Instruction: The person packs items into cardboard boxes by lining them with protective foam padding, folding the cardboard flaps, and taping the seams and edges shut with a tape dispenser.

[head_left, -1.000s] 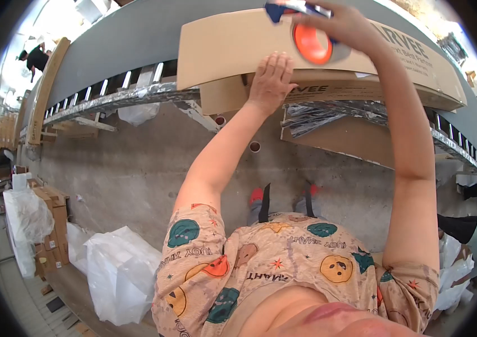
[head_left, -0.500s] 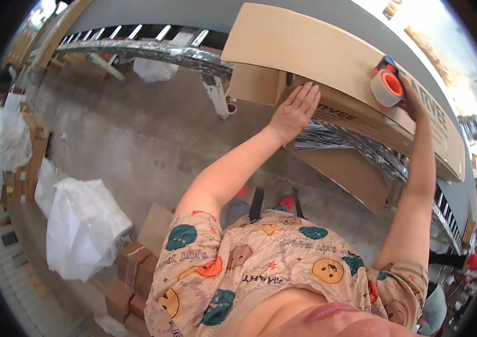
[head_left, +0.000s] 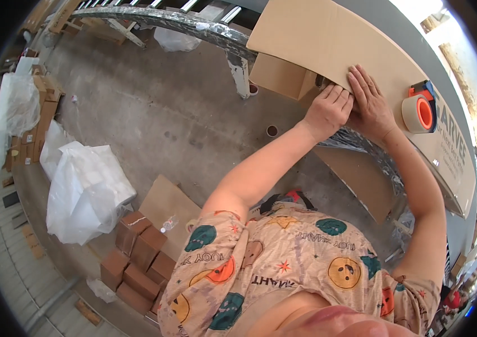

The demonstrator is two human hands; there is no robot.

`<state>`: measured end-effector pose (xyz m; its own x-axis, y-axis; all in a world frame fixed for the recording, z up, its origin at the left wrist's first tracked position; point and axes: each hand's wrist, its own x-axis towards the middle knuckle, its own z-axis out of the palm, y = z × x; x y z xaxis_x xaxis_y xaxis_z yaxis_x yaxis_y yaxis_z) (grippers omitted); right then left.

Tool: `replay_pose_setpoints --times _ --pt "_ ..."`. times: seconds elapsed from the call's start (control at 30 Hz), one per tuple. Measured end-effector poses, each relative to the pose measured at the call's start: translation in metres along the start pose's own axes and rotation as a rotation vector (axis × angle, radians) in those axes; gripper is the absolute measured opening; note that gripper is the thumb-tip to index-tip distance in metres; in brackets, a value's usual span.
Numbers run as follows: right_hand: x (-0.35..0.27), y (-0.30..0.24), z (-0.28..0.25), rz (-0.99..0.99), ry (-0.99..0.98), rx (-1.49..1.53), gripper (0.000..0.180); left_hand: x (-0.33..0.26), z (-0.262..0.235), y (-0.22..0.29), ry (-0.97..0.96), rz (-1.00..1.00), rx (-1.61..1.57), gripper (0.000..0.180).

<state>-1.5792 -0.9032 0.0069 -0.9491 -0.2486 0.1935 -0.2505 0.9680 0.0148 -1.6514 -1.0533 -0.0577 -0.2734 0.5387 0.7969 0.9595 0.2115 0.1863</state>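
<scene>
Since half a second ago, the right hand (head_left: 370, 106) has let go of the tape dispenser (head_left: 420, 111), which now sits alone on the cardboard box (head_left: 328, 45) at about three o'clock of both hands. That hand has come down beside the left hand (head_left: 328, 109), and the two lie touching at the box's near edge. Both sets of fingers are spread nearly flat, gripping nothing, apparently pressing the flap down so it stays closed. Plain brown and long, the box lies on the conveyor rail (head_left: 193, 25) at one o'clock in the view, one end flap hanging open beneath the hands. Small brown cartons (head_left: 140, 255) sit stacked on the floor at seven o'clock.
</scene>
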Motion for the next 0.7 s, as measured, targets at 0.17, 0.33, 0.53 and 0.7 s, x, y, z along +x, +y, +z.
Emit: replay_pose_setpoints --times 0.17,0.33,0.53,0.7 --pt "-0.007 0.005 0.013 -0.027 -0.011 -0.079 0.081 -0.037 -0.017 0.002 0.047 -0.036 -0.253 0.028" --pt "0.002 -0.012 0.021 0.059 0.03 -0.1 0.069 0.005 -0.005 -0.04 -0.134 0.098 -0.048 0.057" --pt "0.041 0.033 -0.049 0.432 -0.155 0.524 0.049 0.002 -0.004 -0.05 -0.13 0.136 -0.054 0.072" --pt "0.052 0.054 0.038 0.648 0.254 -0.322 0.05 0.016 -0.001 -0.033 -0.171 0.126 -0.055 0.066"
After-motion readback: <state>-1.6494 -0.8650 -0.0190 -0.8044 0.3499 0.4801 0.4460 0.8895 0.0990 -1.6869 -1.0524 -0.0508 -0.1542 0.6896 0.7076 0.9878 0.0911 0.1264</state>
